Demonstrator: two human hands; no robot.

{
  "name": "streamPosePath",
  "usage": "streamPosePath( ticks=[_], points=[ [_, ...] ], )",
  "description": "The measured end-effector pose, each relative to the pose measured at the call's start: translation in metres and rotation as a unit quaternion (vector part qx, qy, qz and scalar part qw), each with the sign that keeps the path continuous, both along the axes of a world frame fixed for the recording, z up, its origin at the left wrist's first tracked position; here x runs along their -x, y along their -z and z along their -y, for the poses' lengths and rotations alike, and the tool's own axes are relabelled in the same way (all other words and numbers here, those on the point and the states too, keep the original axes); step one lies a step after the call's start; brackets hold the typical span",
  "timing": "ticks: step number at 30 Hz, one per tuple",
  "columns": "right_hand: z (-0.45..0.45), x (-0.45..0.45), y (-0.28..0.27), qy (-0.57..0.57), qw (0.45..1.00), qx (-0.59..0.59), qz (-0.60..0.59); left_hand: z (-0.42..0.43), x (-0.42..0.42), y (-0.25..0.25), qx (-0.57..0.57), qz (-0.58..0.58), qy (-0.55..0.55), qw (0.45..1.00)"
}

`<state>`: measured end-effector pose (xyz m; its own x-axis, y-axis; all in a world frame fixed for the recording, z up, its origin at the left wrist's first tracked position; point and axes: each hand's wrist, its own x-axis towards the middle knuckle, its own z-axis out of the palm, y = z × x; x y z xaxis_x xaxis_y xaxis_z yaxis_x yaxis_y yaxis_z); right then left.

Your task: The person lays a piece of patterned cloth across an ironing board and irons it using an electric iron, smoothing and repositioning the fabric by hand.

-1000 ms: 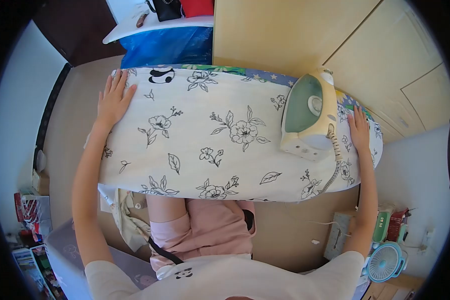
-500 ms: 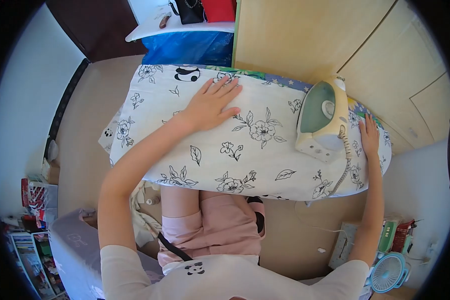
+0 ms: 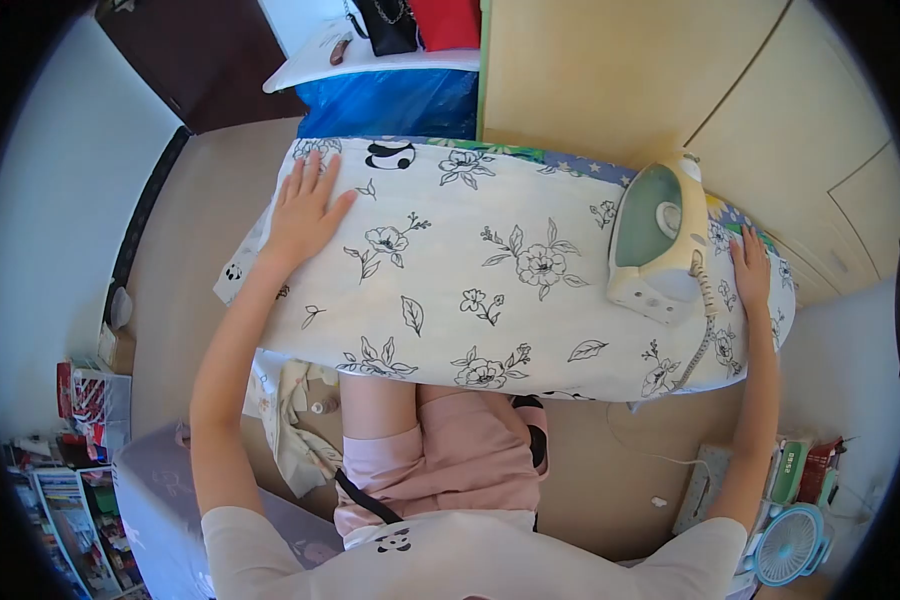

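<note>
A white cloth (image 3: pixel 435 290) printed with black flowers, leaves and pandas lies spread over an ironing board, whose patterned cover (image 3: pixel 570 163) shows along the far edge. My left hand (image 3: pixel 308 215) rests flat on the cloth's left end, fingers apart. At the right end my right hand (image 3: pixel 752 270) lies flat on the same cloth, fingers stretched out. Just left of that hand, a cream iron (image 3: pixel 660 240) with a green soleplate stands on its heel. Its coiled cord (image 3: pixel 698 350) runs down over the cloth.
Behind the board stand a pale wooden cabinet (image 3: pixel 590 80) and a white shelf (image 3: pixel 410 68) holding a black bag (image 3: pixel 388 25). A small blue fan (image 3: pixel 790 545) and a power strip (image 3: pixel 698 490) are at lower right. A lilac-covered seat (image 3: pixel 170 490) stands at lower left.
My left hand has slid left across the cloth from its middle to its left end. My right hand stays on the right end. The view has shifted slightly.
</note>
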<state>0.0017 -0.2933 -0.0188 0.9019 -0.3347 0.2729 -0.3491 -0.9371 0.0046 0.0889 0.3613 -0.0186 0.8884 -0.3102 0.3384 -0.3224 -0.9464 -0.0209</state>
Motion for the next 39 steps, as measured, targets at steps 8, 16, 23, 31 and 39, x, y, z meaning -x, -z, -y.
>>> streamPosePath(
  ticks=[8,16,23,31,39],
  points=[
    [-0.005,0.000,0.003,0.010,1.000,0.001,0.002,-0.028,-0.004,0.006,0.020,-0.025,-0.101,0.994],
    [0.000,-0.002,0.010,0.010,1.000,0.029,0.005,0.139,0.070,-0.096,0.377,-0.244,0.298,0.843],
    [-0.013,0.001,-0.001,0.030,0.999,0.008,0.009,0.274,0.060,-0.131,0.618,-0.543,0.235,0.517],
    [-0.012,0.000,0.000,0.034,0.999,-0.008,0.013,0.329,0.019,-0.082,0.615,-0.662,0.281,0.323],
    [-0.006,-0.004,0.004,0.007,1.000,0.022,0.018,0.349,0.028,-0.080,0.627,-0.658,0.225,0.351]
  ],
)
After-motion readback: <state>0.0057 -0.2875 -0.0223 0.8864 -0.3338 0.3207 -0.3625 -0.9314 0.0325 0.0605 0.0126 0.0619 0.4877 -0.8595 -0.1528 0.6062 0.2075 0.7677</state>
